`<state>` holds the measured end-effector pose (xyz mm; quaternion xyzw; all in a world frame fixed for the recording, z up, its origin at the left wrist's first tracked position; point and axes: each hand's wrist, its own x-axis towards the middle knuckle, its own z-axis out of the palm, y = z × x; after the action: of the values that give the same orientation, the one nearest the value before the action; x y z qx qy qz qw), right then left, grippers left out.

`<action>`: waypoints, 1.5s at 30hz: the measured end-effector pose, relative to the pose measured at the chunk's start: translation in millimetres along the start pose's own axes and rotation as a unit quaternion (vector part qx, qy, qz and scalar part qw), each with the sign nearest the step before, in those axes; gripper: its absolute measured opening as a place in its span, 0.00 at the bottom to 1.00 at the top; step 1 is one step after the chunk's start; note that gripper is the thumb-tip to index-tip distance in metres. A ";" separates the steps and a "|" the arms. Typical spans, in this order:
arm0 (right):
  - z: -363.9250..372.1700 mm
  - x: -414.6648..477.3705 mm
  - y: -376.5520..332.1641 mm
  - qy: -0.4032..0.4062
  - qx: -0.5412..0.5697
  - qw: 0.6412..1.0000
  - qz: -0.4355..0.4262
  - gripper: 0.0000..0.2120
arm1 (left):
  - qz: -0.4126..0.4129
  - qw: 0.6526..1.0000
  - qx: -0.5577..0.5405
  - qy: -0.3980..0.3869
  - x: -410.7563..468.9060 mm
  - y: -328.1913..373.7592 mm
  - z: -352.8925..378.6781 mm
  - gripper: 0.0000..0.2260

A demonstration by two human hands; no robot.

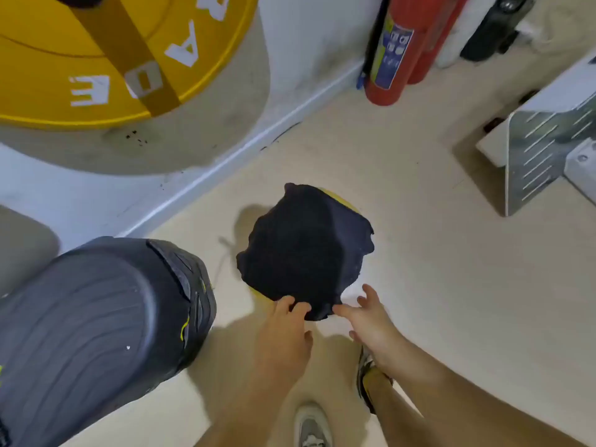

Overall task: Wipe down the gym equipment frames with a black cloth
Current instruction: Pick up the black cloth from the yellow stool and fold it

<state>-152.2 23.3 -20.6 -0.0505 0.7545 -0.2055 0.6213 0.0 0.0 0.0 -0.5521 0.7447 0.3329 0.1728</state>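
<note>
A black cloth (304, 250) lies spread over a yellow round object (338, 196) on the beige floor, in the middle of the head view. My left hand (285, 330) pinches the cloth's near edge with curled fingers. My right hand (371, 312) reaches to the same edge with spread, straight fingers, its fingertip touching the cloth. A large yellow weight plate with white letters (80, 59) on a yellow frame bar (129, 56) fills the upper left.
A dark padded machine part (96, 333) sits at lower left. Red fire extinguishers (400, 46) stand against the white wall (306, 43). A metal ribbed footplate (541, 156) is at right. My shoes (312, 427) are below my arms.
</note>
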 end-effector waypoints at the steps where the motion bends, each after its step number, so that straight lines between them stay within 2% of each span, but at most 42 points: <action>1: -1.0 23.2 -2.0 0.006 0.001 1.000 -0.002 0.44 | -0.005 1.000 0.019 0.002 18.5 0.7 8.8 0.23; 4: -6.5 69.2 -19.0 0.003 0.045 0.999 0.017 0.43 | -0.039 0.997 0.063 0.019 58.1 -3.8 37.8 0.31; 6: -4.4 86.8 -21.3 0.011 0.049 0.998 0.032 0.35 | -0.052 0.994 0.093 0.026 70.1 -5.9 51.8 0.31; 8: -0.5 93.8 -22.7 0.042 -0.002 0.999 0.024 0.22 | -0.042 0.992 0.111 0.046 77.3 -7.4 55.6 0.22; 11: 3.0 97.0 -20.9 0.111 -0.072 0.991 0.010 0.13 | -0.005 0.989 0.147 0.017 81.5 -7.0 49.1 0.08; 13: 0.9 85.8 -23.4 0.116 -0.065 0.991 -0.005 0.08 | -0.024 0.995 0.100 0.003 75.4 -3.0 39.7 0.04; 15: -9.4 66.7 -29.4 0.104 0.000 0.995 0.004 0.08 | -0.073 0.995 -0.063 0.033 66.1 6.9 20.4 0.09; 16: -16.9 56.3 -33.3 0.092 0.065 0.993 0.019 0.07 | -0.109 0.975 -0.187 0.040 59.3 13.6 4.9 0.11; 17: -26.1 42.3 -39.5 0.073 0.150 0.985 0.038 0.05 | -0.138 0.935 -0.322 0.055 50.2 25.4 -15.4 0.11; 19: -44.9 6.7 -54.4 0.021 0.348 0.934 0.079 0.07 | -0.167 0.829 -0.531 0.057 28.8 52.8 -59.8 0.08; 20: -55.2 -14.9 -63.6 -0.010 0.430 0.899 0.081 0.09 | -0.169 0.785 -0.594 0.052 15.9 67.6 -82.1 0.06; 22: -77.2 -67.7 -84.5 -0.062 0.523 0.848 0.066 0.14 | -0.166 0.724 -0.669 0.028 -12.2 98.4 -124.5 0.02; 24: -102.2 -128.0 -103.1 -0.113 0.557 0.823 0.013 0.14 | -0.162 0.684 -0.711 0.002 -43.5 131.0 -161.0 0.10; 26: -127.0 -189.9 -113.1 -0.158 0.532 0.829 -0.077 0.20 | -0.157 0.690 -0.707 -0.011 -81.6 163.8 -194.2 0.14; 27: -138.6 -222.7 -117.3 -0.167 0.462 0.860 -0.140 0.26 | -0.145 0.701 -0.698 -0.014 -100.7 178.8 -209.3 0.15; 28: -148.8 -254.0 -120.1 -0.156 0.353 0.899 -0.205 0.30 | -0.136 0.713 -0.688 -0.016 -121.1 193.4 -222.9 0.15; 29: -155.7 -284.0 -120.3 -0.135 0.242 0.923 -0.267 0.33 | -0.128 0.723 -0.678 -0.022 -143.9 206.6 -234.5 0.15; 31: -165.2 -344.7 -116.0 -0.100 0.103 0.927 -0.348 0.27 | -0.081 0.732 -0.673 -0.064 -195.7 226.0 -253.6 0.18; 33: -177.3 -399.2 -107.6 -0.031 0.084 0.910 -0.405 0.13 | 0.008 0.743 -0.659 -0.115 -249.6 239.3 -272.3 0.16; 35: -190.6 -449.4 -95.6 0.018 0.095 0.894 -0.437 0.05 | 0.115 0.773 -0.601 -0.167 -300.0 252.3 -283.8 0.15; 37: -203.5 -496.0 -79.1 0.032 0.116 0.883 -0.453 0.05 | 0.172 0.809 -0.543 -0.141 -342.7 267.3 -290.8 0.14; 39: -218.5 -533.4 -62.2 0.055 0.124 0.877 -0.461 0.06 | 0.195 0.846 -0.487 -0.094 -376.2 286.6 -296.8 0.05; 41: -236.3 -565.5 -44.9 0.076 0.129 0.874 -0.463 0.08 | 0.235 0.880 -0.405 -0.084 -406.0 309.1 -302.3 0.15; 43: -260.6 -589.8 -25.8 0.079 0.146 0.875 -0.455 0.11 | 0.267 0.896 -0.338 -0.105 -426.7 331.2 -300.7 0.17; 45: -289.9 -609.8 -6.0 0.058 0.172 0.879 -0.441 0.13 | 0.296 0.892 -0.306 -0.151 -439.5 353.2 -292.9 0.16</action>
<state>-295.1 291.7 582.3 -0.2580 0.6414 -0.5876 0.4204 -153.4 169.3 592.9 -0.2749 0.6998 0.6593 -0.0003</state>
